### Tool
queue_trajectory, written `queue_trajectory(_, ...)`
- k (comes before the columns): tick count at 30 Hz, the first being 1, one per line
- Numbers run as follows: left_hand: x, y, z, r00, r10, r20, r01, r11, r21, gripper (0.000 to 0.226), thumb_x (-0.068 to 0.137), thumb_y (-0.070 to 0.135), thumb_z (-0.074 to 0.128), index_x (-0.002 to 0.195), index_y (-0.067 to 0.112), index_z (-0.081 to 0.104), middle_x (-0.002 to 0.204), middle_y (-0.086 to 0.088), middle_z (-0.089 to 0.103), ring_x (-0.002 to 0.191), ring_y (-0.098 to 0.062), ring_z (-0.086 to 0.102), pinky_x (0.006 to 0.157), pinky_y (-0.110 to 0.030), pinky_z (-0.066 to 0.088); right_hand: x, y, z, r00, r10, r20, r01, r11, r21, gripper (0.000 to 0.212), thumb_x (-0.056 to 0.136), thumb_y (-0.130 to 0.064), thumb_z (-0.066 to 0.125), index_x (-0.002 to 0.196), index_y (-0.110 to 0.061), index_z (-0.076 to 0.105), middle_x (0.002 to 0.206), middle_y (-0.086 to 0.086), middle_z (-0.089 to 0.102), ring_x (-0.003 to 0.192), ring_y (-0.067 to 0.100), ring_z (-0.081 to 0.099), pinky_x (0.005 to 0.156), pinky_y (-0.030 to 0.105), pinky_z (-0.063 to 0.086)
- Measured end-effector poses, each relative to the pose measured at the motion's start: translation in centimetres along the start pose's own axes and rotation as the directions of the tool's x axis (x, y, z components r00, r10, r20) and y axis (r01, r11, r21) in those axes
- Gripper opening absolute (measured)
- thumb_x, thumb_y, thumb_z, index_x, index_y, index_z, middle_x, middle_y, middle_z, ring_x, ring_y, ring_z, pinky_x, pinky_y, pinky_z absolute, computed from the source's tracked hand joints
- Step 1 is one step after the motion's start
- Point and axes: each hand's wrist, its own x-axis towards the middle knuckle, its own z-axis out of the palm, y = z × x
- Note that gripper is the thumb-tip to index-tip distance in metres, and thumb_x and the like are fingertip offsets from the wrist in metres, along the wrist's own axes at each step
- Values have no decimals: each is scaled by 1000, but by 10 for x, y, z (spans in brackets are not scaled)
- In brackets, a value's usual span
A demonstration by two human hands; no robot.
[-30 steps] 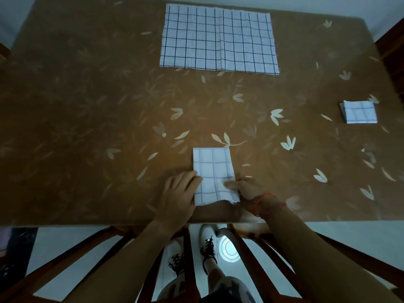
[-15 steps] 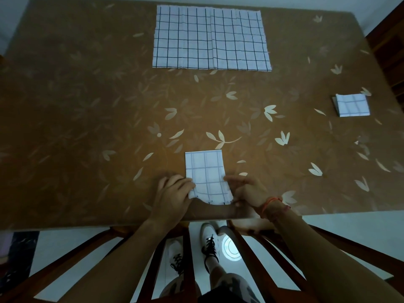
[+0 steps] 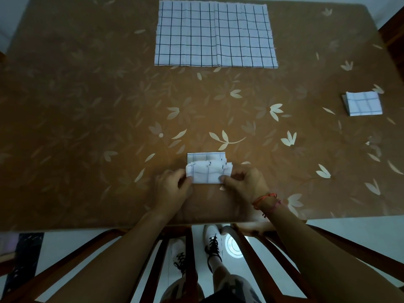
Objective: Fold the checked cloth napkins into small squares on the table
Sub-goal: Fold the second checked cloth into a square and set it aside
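A white checked napkin (image 3: 207,169), folded into a narrow strip, lies near the table's front edge. Its near half is lifted and curled over the far half. My left hand (image 3: 172,189) pinches the napkin's left near corner. My right hand (image 3: 244,184), with a red thread on the wrist, pinches the right near corner. A large checked napkin (image 3: 215,35) lies spread flat at the far middle of the table. A small folded square of napkins (image 3: 363,103) sits at the right.
The table (image 3: 87,127) has a brown cover with pale leaf prints. Wooden chair rails (image 3: 190,259) and my shoes show below the front edge. A dark wooden piece (image 3: 393,25) stands past the far right corner.
Both hands took hold of the strip's near end and lifted it away from me, folding it over the far half. The strip now looks about half as long.
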Motion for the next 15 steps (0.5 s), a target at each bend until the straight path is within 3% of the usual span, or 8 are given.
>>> queue_trajectory(3, 8, -1, 3, 999, -33, 4, 33, 999, 42, 24, 89, 38, 52, 89, 18, 65, 80, 3, 65, 78, -17, 54, 79, -37, 40, 9, -3, 3, 986, -87, -142, 81, 996, -47, 16, 81, -38, 71, 82, -22, 75, 68, -12, 65, 65, 7, 61, 61, 21, 47)
queue_trajectory(6, 15, -6, 4, 999, -53, 8, 52, 995, 89, 15, 91, 29, 59, 104, 21, 61, 92, 5, 64, 88, -13, 49, 84, -33, 34, 16, -10, 2, 985, -56, -166, 51, 998, -33, 16, 82, -39, 70, 83, -24, 75, 63, -11, 67, 61, 7, 64, 59, 22, 50)
queue_trajectory(10, 17, -8, 1, 990, 139, 7, -136, 953, 270, 33, 87, 28, 53, 118, 17, 54, 113, -2, 57, 102, -21, 48, 82, -36, 39, 27, -11, 3, 989, 7, -149, -20, 996, -85, 22, 81, -44, 69, 79, -23, 73, 57, -9, 65, 57, 9, 64, 58, 26, 53)
queue_trajectory(13, 19, -5, -3, 952, 274, 134, -304, 870, 388, 43, 90, 21, 45, 130, 12, 53, 135, -5, 51, 121, -21, 46, 85, -38, 40, 33, -11, 5, 990, 16, -139, -31, 993, -112, 26, 82, -47, 66, 77, -22, 72, 61, -3, 69, 59, 14, 66, 61, 32, 57)
queue_trajectory(15, 22, -6, -4, 933, 276, 229, -351, 836, 422, 47, 91, 23, 38, 135, 10, 50, 144, -6, 46, 132, -22, 42, 90, -41, 41, 33, -11, 4, 991, 19, -129, -38, 989, -145, 30, 83, -47, 65, 78, -20, 74, 61, -2, 69, 59, 14, 66, 62, 32, 57)
